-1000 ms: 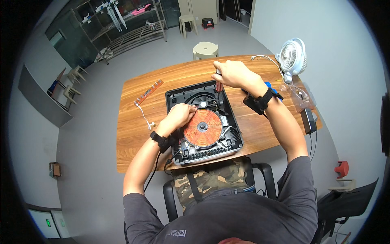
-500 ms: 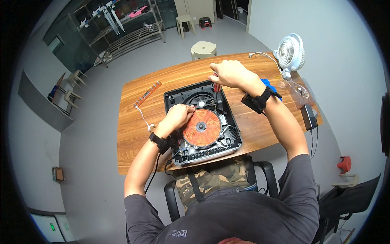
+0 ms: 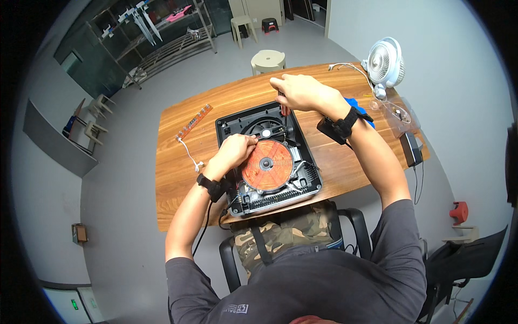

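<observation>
An opened induction cooker lies on the table, its black housing (image 3: pixel 311 143) holding a round copper-coloured coil (image 3: pixel 278 174) and a black fan (image 3: pixel 253 127). My right hand (image 3: pixel 302 93) grips a red-handled screwdriver (image 3: pixel 285 110) over the far right corner of the housing. Its handle points downward, and I cannot make out where the tip sits. At the coil's far left edge, beside the fan, my left hand (image 3: pixel 235 151) has its fingertips pressed together. Whatever is between those fingers is too small or hidden to see.
Left of the cooker lies a narrow orange circuit board (image 3: pixel 193 123) with a white cable (image 3: pixel 190 156). A white desk fan (image 3: pixel 384 65), a blue item (image 3: pixel 359 109), a clear plastic container (image 3: pixel 396 121) and a black power adapter (image 3: pixel 411 149) stand along the table's right side.
The whole view has shifted slightly. My right hand, still around the screwdriver, has moved only a little, and my left hand stays at the coil's edge.
</observation>
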A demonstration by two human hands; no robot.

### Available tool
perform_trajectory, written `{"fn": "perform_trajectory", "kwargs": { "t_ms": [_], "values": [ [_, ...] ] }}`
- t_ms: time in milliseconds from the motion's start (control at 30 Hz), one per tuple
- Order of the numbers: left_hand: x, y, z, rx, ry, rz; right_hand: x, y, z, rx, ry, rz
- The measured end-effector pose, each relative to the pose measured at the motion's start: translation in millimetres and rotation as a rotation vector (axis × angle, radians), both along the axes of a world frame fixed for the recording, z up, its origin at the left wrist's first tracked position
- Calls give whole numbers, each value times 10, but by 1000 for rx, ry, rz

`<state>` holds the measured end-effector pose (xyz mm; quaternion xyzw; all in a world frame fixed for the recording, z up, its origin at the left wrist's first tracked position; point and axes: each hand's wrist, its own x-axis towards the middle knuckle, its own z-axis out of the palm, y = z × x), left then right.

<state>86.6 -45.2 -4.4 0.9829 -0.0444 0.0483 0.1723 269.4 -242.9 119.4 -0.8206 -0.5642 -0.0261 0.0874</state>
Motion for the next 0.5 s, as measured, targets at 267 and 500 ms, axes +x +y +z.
{"fn": "perform_trajectory", "kwargs": {
  "t_ms": [267, 500],
  "values": [
    [-4, 24, -28, 1, -8, -6, -129, -42, 101, 19, -45, -134],
    [-1, 14, -34, -20, -29, -11, -50, -47, 81, 24, 107, -59]
  ]
}}
